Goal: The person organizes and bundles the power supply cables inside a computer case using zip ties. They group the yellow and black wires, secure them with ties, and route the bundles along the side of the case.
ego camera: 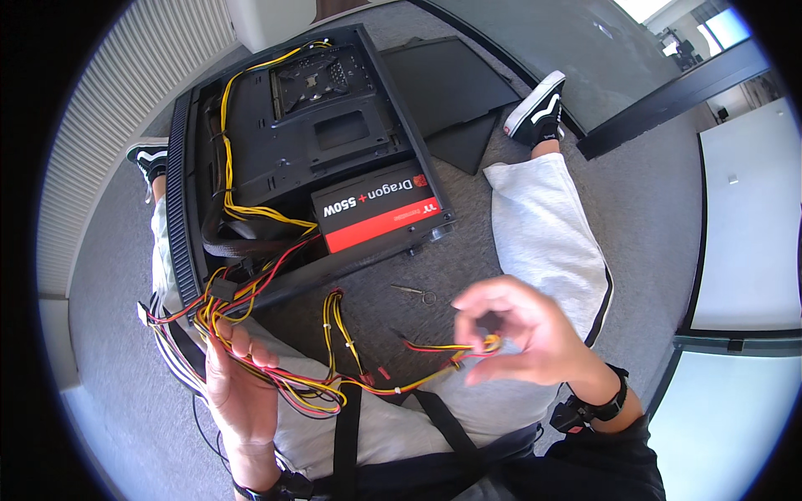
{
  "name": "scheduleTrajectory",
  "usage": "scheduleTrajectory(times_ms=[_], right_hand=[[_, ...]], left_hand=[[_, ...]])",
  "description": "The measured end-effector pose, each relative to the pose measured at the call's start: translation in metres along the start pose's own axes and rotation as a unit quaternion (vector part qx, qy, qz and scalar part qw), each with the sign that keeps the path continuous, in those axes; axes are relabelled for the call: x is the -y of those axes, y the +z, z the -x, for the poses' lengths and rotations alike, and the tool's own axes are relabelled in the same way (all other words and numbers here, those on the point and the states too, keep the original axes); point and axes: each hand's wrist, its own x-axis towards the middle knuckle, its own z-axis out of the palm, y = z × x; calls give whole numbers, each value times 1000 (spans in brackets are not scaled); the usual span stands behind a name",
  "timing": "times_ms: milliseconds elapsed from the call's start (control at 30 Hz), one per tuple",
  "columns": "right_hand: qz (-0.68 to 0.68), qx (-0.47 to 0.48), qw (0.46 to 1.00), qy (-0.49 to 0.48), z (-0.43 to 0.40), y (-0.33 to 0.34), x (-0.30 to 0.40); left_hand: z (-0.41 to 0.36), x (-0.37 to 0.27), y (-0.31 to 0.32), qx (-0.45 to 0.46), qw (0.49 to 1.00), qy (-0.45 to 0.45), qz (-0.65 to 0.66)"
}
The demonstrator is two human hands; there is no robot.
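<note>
A black computer case [276,150] lies on its side between my legs, with a black and red power supply unit [382,206] at its near right corner. My left hand [241,382] is closed around a bundle of red, yellow and black power cables [294,382], near the case's lower left corner. A black connector [223,289] shows just above the fingers. My right hand [520,338], somewhat blurred, has its fingers curled around a dark cable connector [490,322] at the far end of the bundle; whether it grips it is unclear. More yellow cables [331,338] run down between the hands.
Dark side panels [451,87] lie on the grey carpet behind the case. A small metal tool with a ring [428,297] is on the carpet between case and hands. A ribbed white wall [125,119] stands at left, and a dark-framed glass partition [664,94] at right.
</note>
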Motion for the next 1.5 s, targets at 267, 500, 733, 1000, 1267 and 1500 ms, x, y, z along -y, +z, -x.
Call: scheduleTrajectory(times_ms=[267,500,733,1000,1267,1500], right_hand=[[241,145,959,-37,-23,42,-32],[1,79,995,55,-14,85,-63],[-202,134,925,293,-6,99,-66],[100,278,932,212,-8,61,-10],[477,202,855,32,-15,3,40],[501,187,726,-432,-63,28,23]], left_hand=[[-7,0,21,-29,976,-23,213],[-13,3,33,-18,948,-12,318],[-20,6,46,-58,947,13,317],[-11,-2,31,-28,988,-12,149],[4,-1,9,-56,997,-24,-43],[-4,7,11,-13,999,-15,-48]])
